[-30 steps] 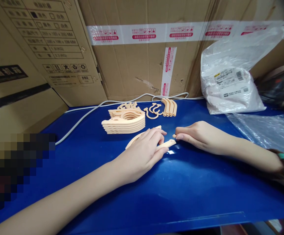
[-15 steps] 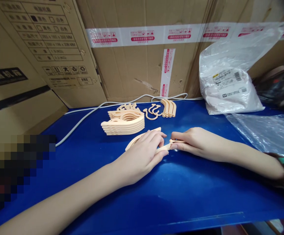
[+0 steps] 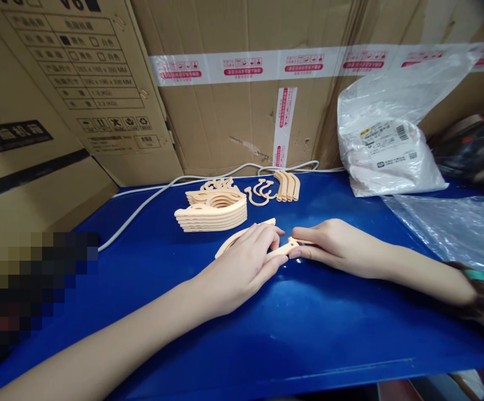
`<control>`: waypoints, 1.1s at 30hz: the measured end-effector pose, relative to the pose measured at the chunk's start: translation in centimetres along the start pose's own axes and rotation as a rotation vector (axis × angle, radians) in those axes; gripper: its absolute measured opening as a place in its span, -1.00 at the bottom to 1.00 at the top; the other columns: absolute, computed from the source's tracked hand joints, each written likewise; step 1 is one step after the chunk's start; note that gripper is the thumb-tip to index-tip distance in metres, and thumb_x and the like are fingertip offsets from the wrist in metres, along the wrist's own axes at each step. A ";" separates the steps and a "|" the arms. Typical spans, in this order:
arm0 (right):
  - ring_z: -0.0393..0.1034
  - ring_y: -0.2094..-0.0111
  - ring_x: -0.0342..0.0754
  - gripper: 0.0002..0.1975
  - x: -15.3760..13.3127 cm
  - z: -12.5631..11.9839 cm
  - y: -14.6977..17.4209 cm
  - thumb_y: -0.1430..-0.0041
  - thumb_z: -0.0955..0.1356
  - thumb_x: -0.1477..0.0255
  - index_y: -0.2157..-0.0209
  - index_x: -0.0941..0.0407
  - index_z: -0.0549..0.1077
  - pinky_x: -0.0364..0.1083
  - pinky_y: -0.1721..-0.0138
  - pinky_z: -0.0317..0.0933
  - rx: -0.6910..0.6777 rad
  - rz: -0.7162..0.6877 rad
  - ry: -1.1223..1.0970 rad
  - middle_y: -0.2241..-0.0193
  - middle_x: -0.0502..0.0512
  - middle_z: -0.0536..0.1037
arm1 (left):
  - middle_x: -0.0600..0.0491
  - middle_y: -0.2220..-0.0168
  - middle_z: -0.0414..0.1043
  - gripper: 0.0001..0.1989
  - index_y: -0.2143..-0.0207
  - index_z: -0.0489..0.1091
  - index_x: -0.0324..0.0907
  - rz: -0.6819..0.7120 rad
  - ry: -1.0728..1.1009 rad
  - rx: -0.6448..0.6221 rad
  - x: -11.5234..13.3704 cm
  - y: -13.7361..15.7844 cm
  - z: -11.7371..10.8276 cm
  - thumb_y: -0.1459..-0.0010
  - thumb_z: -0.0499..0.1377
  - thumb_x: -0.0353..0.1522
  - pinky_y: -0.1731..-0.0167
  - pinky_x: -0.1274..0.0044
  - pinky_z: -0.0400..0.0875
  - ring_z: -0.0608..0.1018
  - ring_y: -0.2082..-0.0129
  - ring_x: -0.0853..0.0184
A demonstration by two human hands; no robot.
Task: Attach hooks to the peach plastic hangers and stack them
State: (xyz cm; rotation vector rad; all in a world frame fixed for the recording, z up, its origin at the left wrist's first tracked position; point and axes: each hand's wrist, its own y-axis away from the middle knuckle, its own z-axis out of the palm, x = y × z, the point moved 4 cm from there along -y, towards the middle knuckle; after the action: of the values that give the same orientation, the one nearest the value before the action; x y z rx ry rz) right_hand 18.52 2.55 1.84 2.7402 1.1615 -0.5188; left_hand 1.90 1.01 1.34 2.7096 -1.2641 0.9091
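My left hand (image 3: 237, 267) is closed on a beige plastic hanger piece (image 3: 282, 250). One end with a small round hole sticks out past the thumb, and a curved section shows behind the fingers. My right hand (image 3: 342, 245) pinches a thin beige hanger part (image 3: 303, 241). Its tip meets the holed end of the left hand's piece; most of it is hidden in my fingers, so its exact shape cannot be told. Both hands are low over the blue table (image 3: 308, 328).
Behind my hands stand a stack of beige hanger pieces (image 3: 212, 217), loose hooks (image 3: 258, 195) and several curved arms (image 3: 287, 186). A white cable (image 3: 141, 195) runs along the back. Cardboard boxes (image 3: 225, 122) wall the far side; a white plastic bag (image 3: 387, 150) sits at right.
The holed end of the left hand's piece now shows more face-on, against the part in my right hand. The right thumb has dropped slightly away from it. The view has shifted a little.
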 end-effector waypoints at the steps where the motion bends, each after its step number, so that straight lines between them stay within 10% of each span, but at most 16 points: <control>1: 0.21 0.60 -0.16 -0.60 0.0 0.0 0.0 -0.37 0.08 0.11 0.41 0.09 0.23 -0.15 0.52 -0.06 0.006 0.003 -0.003 0.59 -0.05 0.33 | 0.01 0.11 0.35 -0.86 0.27 0.12 -0.11 -0.006 0.004 -0.003 0.0 0.0 0.0 -0.37 -0.07 -0.28 0.00 0.35 0.27 0.34 -0.12 0.20; 33: 0.29 0.64 -0.16 -0.51 -0.5 0.4 0.7 -0.41 0.01 0.17 0.40 0.13 0.32 -0.14 0.57 -0.11 0.224 -0.148 0.504 0.57 0.00 0.46 | 0.00 -0.17 0.25 -0.68 0.09 0.33 -0.15 0.037 -0.134 -0.087 0.2 0.0 0.2 -0.40 -0.16 -0.27 -0.20 0.32 0.16 0.17 -0.26 0.28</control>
State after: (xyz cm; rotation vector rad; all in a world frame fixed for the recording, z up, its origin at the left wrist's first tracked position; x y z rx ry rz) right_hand 18.58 1.67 1.58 3.0994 1.4989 0.0479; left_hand 2.10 0.85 1.25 2.7273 -1.3467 0.6684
